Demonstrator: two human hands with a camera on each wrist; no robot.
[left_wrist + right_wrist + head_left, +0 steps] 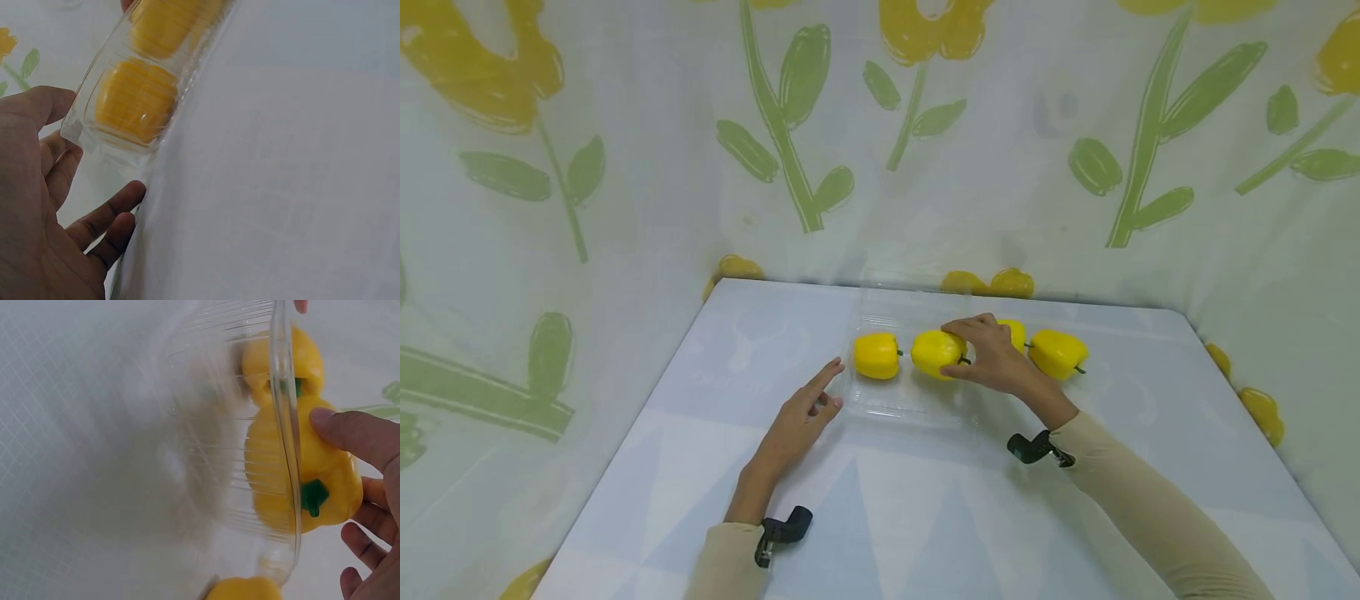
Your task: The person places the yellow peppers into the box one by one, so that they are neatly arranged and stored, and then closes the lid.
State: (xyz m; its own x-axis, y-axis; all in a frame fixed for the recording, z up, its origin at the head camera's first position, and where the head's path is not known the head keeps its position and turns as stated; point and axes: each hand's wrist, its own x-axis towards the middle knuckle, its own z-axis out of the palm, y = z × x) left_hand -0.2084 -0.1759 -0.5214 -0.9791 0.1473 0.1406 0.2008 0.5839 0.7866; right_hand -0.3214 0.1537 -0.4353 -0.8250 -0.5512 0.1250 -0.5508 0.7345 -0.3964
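A clear plastic container (887, 408) lies on the table with its lid raised at the back. In its left part sits a yellow bell pepper (876, 357) with a green stem. My right hand (994, 358) grips a second yellow bell pepper (936, 353) between thumb and fingers, over the container's right part. In the right wrist view this pepper (334, 465) shows partly behind the container's clear wall. At the container's left edge is my left hand (793, 425), its fingers loosely extended. The left wrist view puts its fingertips right at the container's corner.
Two more yellow bell peppers lie to the right of the container: one pepper (1057, 353) in full view, the other pepper (1015, 333) partly behind my right hand. A pale patterned cloth covers the table (1120, 492). A flower-printed curtain (1000, 183) stands behind it.
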